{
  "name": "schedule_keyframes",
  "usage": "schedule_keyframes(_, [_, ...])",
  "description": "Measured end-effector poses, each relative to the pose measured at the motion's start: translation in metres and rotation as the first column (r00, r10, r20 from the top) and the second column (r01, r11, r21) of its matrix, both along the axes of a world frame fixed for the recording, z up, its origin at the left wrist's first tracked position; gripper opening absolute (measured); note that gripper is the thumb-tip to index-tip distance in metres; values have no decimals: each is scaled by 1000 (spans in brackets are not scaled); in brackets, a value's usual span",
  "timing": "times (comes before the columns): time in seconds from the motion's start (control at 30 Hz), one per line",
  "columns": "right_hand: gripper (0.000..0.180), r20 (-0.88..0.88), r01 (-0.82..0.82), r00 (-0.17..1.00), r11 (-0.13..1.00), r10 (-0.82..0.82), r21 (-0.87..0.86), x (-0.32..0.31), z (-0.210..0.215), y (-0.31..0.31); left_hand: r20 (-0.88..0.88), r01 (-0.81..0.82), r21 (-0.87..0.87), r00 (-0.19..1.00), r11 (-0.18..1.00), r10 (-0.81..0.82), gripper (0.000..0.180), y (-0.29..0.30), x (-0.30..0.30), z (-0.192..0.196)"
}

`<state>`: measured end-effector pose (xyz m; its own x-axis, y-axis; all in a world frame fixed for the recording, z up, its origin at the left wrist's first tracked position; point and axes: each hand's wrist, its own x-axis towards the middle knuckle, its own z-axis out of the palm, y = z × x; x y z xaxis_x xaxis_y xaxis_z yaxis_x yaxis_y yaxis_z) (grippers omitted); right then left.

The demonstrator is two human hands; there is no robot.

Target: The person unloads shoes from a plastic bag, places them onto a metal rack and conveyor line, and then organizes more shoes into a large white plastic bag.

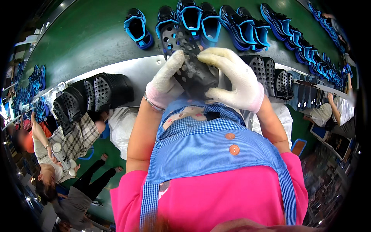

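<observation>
Both of my hands wear white knit gloves with pink cuffs. Between them, in front of my chest, I hold a black clog-like piece full of round holes, tilted, with its holed end pointing away from me. My left hand grips its left side, thumb laid on the top surface; the other fingers are hidden beneath. My right hand curves round the right side, fingertips at its edge and thumb near its close end. Just beyond the piece stand several black sneakers with bright blue linings.
Similar black holed pieces line the metal ledge at left and right. The green conveyor surface carries rows of blue-black sneakers. Co-workers sit at both sides; one person at left holds a white handheld device. White plastic bags hang below.
</observation>
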<state>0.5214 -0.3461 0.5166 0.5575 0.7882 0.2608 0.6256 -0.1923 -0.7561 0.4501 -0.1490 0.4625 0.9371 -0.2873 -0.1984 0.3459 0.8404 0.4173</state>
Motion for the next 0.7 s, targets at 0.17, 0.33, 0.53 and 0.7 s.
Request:
schedule_keyframes(0.17, [57, 4, 80, 997, 986, -80, -144, 5, 2, 30, 141, -183, 126, 976, 975, 165, 67, 15, 10, -10])
schedule_keyframes(0.33, [44, 132, 205, 977, 893, -165, -401, 19, -9, 75, 209, -302, 110, 938, 947, 275, 56, 48, 31, -52])
schedule_keyframes(0.53, [44, 216, 193, 973, 776, -75, -600, 56, -31, 121, 88, -212, 5, 973, 977, 211, 40, 77, 60, -69])
schedule_keyframes(0.7, [45, 92, 153, 988, 706, -125, -691, 85, -47, 129, -86, -26, 441, 994, 897, 71, 58, 104, 68, -95])
